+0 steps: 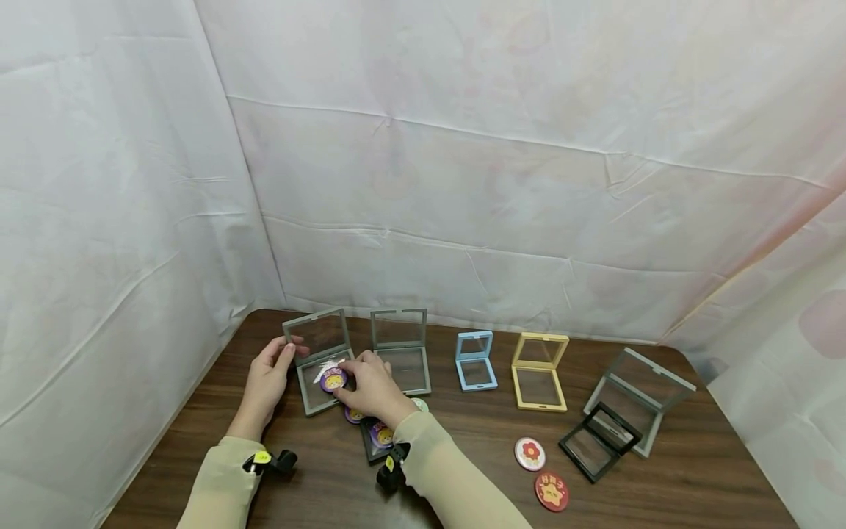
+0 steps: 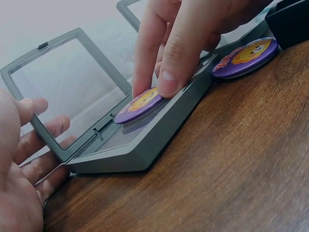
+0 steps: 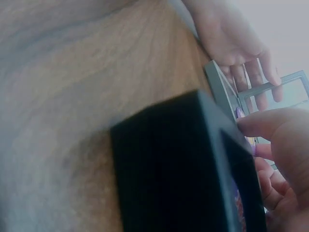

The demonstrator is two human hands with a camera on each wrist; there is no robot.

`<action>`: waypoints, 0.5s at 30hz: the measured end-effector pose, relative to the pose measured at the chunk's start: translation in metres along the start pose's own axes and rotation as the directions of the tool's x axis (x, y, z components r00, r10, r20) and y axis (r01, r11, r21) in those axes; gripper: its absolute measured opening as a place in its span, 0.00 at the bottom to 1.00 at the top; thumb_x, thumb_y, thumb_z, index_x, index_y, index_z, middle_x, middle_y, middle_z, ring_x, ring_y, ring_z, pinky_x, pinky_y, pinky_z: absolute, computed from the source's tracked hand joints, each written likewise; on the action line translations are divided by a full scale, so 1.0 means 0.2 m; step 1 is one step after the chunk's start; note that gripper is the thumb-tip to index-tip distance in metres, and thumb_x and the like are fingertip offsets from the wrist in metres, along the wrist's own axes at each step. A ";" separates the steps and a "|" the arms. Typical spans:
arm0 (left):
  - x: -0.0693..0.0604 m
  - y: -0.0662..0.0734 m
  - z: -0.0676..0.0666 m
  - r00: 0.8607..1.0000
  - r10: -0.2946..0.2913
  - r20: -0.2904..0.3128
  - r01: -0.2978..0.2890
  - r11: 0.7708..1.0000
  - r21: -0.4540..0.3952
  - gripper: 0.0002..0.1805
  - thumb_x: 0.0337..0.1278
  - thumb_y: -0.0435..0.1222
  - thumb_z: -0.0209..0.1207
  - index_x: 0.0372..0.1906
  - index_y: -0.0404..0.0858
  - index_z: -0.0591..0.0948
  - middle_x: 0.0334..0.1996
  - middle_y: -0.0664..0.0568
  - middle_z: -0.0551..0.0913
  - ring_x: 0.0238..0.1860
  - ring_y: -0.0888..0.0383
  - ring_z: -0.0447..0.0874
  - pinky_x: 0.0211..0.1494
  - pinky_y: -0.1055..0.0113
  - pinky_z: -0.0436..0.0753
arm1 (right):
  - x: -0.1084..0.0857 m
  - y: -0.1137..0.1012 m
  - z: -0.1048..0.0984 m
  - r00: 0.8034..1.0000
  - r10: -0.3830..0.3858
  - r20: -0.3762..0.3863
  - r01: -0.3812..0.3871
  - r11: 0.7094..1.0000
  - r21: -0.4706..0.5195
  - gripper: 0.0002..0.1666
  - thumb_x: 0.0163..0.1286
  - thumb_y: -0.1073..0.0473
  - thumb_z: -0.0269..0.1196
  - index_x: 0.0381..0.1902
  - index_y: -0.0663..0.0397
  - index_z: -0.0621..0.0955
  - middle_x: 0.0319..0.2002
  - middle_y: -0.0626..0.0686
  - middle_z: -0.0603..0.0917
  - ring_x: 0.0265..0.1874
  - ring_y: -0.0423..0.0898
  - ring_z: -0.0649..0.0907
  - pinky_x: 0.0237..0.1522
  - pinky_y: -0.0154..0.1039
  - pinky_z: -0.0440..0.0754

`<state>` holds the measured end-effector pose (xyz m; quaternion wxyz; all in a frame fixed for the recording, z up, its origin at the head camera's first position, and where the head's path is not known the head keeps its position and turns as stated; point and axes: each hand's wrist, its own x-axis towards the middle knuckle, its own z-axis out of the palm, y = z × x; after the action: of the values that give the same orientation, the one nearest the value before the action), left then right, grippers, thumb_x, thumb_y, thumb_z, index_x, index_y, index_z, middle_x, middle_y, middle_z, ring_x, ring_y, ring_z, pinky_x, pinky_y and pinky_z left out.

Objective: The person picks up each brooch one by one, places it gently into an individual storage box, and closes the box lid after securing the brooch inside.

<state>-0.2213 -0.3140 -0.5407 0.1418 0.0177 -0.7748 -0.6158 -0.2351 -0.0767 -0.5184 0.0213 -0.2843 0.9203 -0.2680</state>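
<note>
A grey hinged frame (image 1: 305,391) with clear windows stands unfolded at the table's left end. The left hand (image 1: 266,378) holds the edge of its raised lid, thumb on one side and fingers behind, as the left wrist view shows. Over the lower half, the right hand (image 1: 375,388) pinches a round purple badge (image 1: 333,379) with a yellow figure between thumb and fingers. In the left wrist view the badge (image 2: 140,107) lies tilted just at the clear window. A second purple badge (image 2: 245,59) rests on the wood beside the frame, partly under the right hand in the head view.
Right of the hands stand another grey frame (image 1: 407,367), a blue frame (image 1: 476,375) and a yellow frame (image 1: 539,389). A black frame (image 1: 592,447) leans over a grey one at right. Two red-patterned badges (image 1: 530,454) lie at front. A black box (image 3: 169,169) looms near the right wrist.
</note>
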 end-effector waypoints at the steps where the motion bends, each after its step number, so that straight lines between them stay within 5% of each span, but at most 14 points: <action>1: 0.00 0.00 0.00 1.000 0.004 -0.001 -0.004 1.000 0.000 0.21 0.91 0.42 0.48 0.68 0.31 0.79 0.58 0.32 0.87 0.59 0.66 0.82 0.63 0.79 0.72 | 0.00 0.00 0.00 1.000 -0.002 0.002 0.002 1.000 -0.004 0.30 0.73 0.44 0.75 0.69 0.44 0.86 0.53 0.46 0.81 0.51 0.41 0.77 0.50 0.40 0.68; 15: 0.00 -0.01 0.00 1.000 0.019 0.000 -0.019 1.000 -0.003 0.21 0.91 0.42 0.48 0.66 0.30 0.79 0.55 0.35 0.89 0.57 0.66 0.83 0.63 0.78 0.73 | 0.00 -0.03 0.01 1.000 0.007 0.022 -0.006 0.999 -0.045 0.29 0.76 0.45 0.71 0.72 0.42 0.84 0.53 0.49 0.80 0.48 0.43 0.74 0.45 0.39 0.63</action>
<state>-0.2209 -0.3140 -0.5424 0.1478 0.0100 -0.7739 -0.6157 -0.2322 -0.0808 -0.5170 0.0258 -0.2848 0.9266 -0.2440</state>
